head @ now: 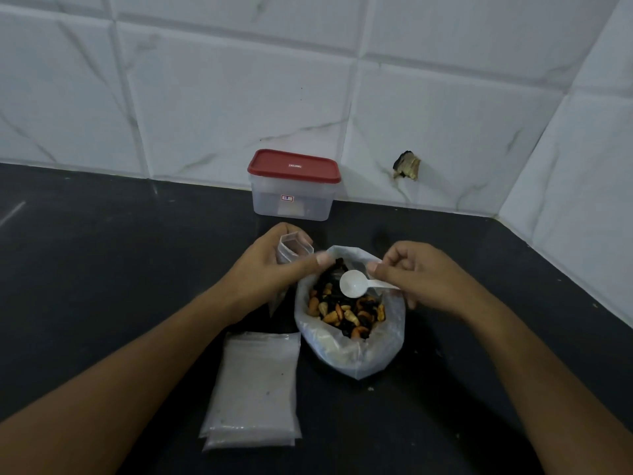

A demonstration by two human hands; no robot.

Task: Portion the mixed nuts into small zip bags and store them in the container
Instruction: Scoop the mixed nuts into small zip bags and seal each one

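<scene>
Two hands are seen over a black counter (102,269). One small zip bag (295,247) is held upright by the left hand (274,265), gripped between the curled fingers and the thumb, with its mouth pulled open just left of the large bag. One white spoon (353,284) is pinched by its handle between the thumb and fingers of the right hand (419,274); its round bowl is seen empty and is held over the mixed nuts (346,311). The nuts, pale, orange and dark pieces together, are kept in one large plastic bag (352,354), which stands open on the counter between the two forearms. To the left of it, one stack of small zip bags (253,389) is laid flat near the left forearm; at least two layers can be made out at its lower edge, but the exact count cannot be told. One clear container (293,202) is placed at the back of the counter against the tiled wall (205,97), well apart from the hands, and is closed by one red lid (294,166); what it holds cannot be made out. One broken hole (407,166) is seen in the wall to the right of the container
</scene>
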